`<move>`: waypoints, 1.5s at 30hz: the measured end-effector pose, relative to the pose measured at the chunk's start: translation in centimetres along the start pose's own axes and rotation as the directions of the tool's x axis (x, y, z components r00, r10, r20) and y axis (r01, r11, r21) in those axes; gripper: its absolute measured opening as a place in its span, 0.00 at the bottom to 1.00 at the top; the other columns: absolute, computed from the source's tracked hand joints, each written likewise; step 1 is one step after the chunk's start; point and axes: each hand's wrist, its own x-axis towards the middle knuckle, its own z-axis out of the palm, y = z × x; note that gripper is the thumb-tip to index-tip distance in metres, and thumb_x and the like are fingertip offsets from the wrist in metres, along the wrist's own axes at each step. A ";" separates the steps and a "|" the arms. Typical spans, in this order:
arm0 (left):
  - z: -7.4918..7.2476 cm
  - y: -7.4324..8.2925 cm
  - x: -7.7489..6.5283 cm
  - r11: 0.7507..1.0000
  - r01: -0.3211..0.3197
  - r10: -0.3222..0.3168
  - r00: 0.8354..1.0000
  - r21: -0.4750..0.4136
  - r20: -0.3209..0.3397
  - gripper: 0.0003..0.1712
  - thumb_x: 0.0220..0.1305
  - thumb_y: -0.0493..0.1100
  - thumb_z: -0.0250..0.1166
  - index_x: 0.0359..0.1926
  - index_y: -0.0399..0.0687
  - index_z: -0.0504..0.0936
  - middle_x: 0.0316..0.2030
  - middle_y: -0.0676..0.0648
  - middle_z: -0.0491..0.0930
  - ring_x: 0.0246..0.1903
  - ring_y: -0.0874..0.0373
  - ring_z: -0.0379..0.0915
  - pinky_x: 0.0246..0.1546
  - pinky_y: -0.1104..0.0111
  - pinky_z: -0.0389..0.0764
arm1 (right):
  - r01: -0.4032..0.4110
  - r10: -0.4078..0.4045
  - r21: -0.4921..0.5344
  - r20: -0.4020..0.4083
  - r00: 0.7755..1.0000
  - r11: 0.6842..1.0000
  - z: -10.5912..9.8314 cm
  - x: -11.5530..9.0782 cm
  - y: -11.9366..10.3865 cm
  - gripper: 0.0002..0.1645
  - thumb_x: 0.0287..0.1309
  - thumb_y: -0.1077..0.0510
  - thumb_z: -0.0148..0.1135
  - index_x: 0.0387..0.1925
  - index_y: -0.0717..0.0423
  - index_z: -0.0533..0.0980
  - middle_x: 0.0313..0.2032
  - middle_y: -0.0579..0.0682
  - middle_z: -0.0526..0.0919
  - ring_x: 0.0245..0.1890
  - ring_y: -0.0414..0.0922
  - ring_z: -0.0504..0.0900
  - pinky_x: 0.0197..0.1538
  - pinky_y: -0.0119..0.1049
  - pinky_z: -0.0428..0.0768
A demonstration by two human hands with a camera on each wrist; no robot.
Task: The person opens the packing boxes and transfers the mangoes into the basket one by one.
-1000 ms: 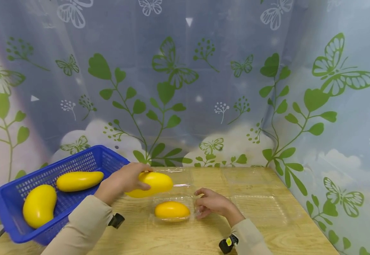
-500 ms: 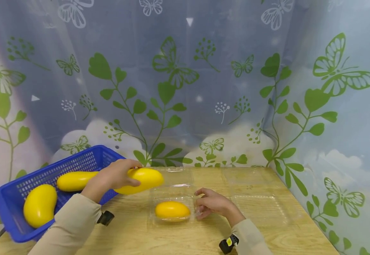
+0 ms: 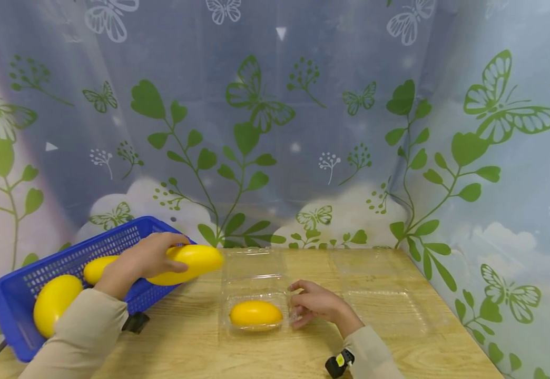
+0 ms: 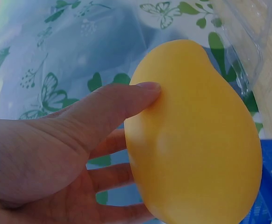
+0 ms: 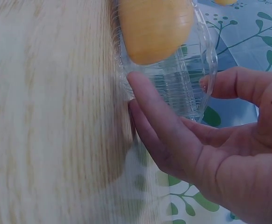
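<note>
My left hand (image 3: 144, 260) holds a smooth yellow mango (image 3: 194, 263) near the right end of the blue basket (image 3: 19, 273). In the left wrist view the thumb presses the side of the mango (image 4: 196, 135), with the other fingers partly hidden behind it. Another mango (image 3: 256, 313) lies in a clear plastic box (image 3: 256, 295) whose lid stands open toward the back. At the right side of that box my right hand (image 3: 320, 302) grips the wall and rim with bent fingers; the right wrist view shows a fingertip at the clear rim (image 5: 211, 60).
Two more mangoes lie in the basket, one rounded (image 3: 57, 302) and one long (image 3: 97, 268), partly covered by the left arm. A second open clear box (image 3: 389, 310) stands at the right of the wooden table (image 3: 199, 347). A patterned curtain (image 3: 275, 158) hangs behind.
My left hand has moved left with its mango, away from the clear box and over the basket's right end. The right hand and the mango in the box have stayed put.
</note>
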 end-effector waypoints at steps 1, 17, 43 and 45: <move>-0.1 -0.2 -0.1 1.000 0.002 -0.002 1.000 -0.002 -0.001 0.34 0.63 0.50 0.74 0.66 0.38 0.77 0.61 0.30 0.79 0.56 0.35 0.77 0.52 0.44 0.80 | 0.000 0.000 0.003 0.001 1.000 1.000 0.0 0.0 0.0 0.35 0.68 0.64 0.51 0.72 0.72 0.56 0.25 0.48 0.68 0.23 0.40 0.67 0.44 0.50 0.90; -2.0 -2.8 -0.9 0.999 0.034 -0.033 0.999 0.034 -0.012 0.36 0.65 0.50 0.72 0.67 0.33 0.75 0.62 0.26 0.76 0.59 0.29 0.74 0.54 0.39 0.78 | -0.002 0.002 0.002 0.002 1.000 1.000 0.1 0.0 -0.1 0.33 0.70 0.64 0.49 0.72 0.72 0.56 0.27 0.48 0.66 0.24 0.40 0.64 0.45 0.48 0.90; -4.2 -7.2 -1.4 0.994 0.062 -0.062 0.998 0.091 -0.005 0.36 0.63 0.49 0.73 0.62 0.26 0.76 0.57 0.21 0.77 0.57 0.22 0.72 0.54 0.34 0.76 | 0.000 0.000 -0.006 -0.003 1.000 1.000 0.2 0.0 -0.1 0.34 0.70 0.64 0.49 0.73 0.73 0.56 0.26 0.48 0.66 0.24 0.41 0.63 0.45 0.49 0.90; -4.2 -7.5 -1.5 0.993 0.069 -0.068 0.998 0.097 -0.009 0.36 0.63 0.49 0.74 0.62 0.26 0.76 0.57 0.21 0.77 0.56 0.23 0.72 0.54 0.34 0.76 | -0.001 0.001 -0.006 -0.003 1.000 1.000 0.2 -0.1 -0.1 0.34 0.70 0.64 0.49 0.73 0.73 0.56 0.26 0.48 0.66 0.24 0.40 0.63 0.46 0.48 0.90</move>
